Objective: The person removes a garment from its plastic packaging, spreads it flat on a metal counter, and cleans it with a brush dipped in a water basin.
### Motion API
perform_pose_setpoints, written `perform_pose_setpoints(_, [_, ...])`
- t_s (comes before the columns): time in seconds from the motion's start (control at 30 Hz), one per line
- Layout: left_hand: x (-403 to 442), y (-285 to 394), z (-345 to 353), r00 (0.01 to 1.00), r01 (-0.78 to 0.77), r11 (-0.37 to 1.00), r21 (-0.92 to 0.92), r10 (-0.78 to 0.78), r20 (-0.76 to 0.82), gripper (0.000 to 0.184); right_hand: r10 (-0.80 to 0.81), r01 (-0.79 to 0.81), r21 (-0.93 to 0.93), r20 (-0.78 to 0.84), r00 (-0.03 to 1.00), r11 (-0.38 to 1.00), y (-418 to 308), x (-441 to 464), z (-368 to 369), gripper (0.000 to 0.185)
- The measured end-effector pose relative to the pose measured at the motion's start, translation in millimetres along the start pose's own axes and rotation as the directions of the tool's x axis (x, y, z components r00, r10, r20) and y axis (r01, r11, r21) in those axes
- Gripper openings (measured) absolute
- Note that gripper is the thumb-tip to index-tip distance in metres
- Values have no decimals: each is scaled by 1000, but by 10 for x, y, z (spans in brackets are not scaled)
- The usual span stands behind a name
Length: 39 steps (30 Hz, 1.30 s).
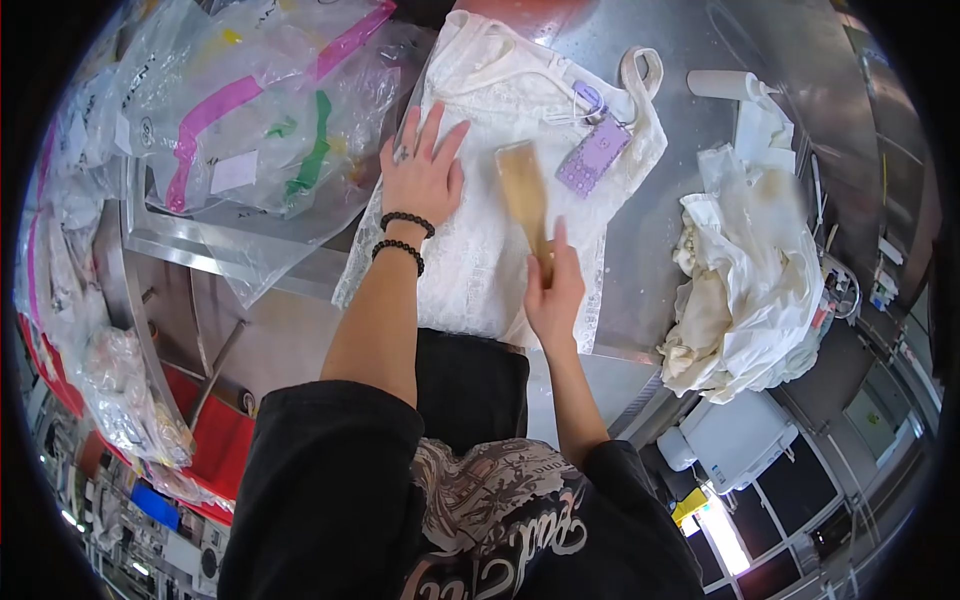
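Observation:
A white lace garment with shoulder straps point(470, 230) lies spread over the metal table in front of me. My left hand point(420, 180) rests flat on its left side, fingers spread, with a ring and two dark bead bracelets. In my right hand point(556, 295) is the handle of a flat wooden brush point(522, 190). Its broad head is over the middle of the garment, slightly blurred; the underside is hidden, so I cannot tell whether bristles touch the cloth. A purple patterned tag point(593, 155) hangs from a cord near the right strap, lying on the fabric.
Clear plastic bags with pink and green stripes point(250, 120) cover the table's left side. At the right, a heap of crumpled cream cloth point(745, 290) hangs at the table edge, near a white roll point(722, 84). A red surface point(215, 440) shows at lower left.

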<state>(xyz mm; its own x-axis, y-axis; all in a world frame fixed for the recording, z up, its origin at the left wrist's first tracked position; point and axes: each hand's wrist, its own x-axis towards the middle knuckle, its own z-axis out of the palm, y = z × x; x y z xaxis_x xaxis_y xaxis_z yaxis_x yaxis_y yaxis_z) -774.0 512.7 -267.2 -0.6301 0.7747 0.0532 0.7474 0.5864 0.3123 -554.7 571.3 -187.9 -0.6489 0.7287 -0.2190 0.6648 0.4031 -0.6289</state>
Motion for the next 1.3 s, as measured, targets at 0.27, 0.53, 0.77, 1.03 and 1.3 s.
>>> perform_pose_setpoints(0.27, [-12,31,-1,1000,-15,999,45,15,-3,56,-142,145,8,-164,976,989,105,43,-2,60])
perform_pose_setpoints(0.53, [-15,47,4,1000,-16,999,30,16,-11,57,-193,197,-11,-260,946,980,95,-172,66,60])
perform_pose_setpoints(0.77, [-91,14,13,1000,-6,998,55,5,15,57,-129,150,66,-249,960,986,172,-339,254,55])
perform_pose_setpoints(1.03, [-43,-12,5,999,-1,999,45,-1,36,57,-109,105,-32,-180,978,994,65,-155,164,55])
perform_pose_setpoints(1.3, [-21,16,-20,1000,-12,999,37,11,28,59,-35,39,23,-150,988,999,-29,-184,184,57])
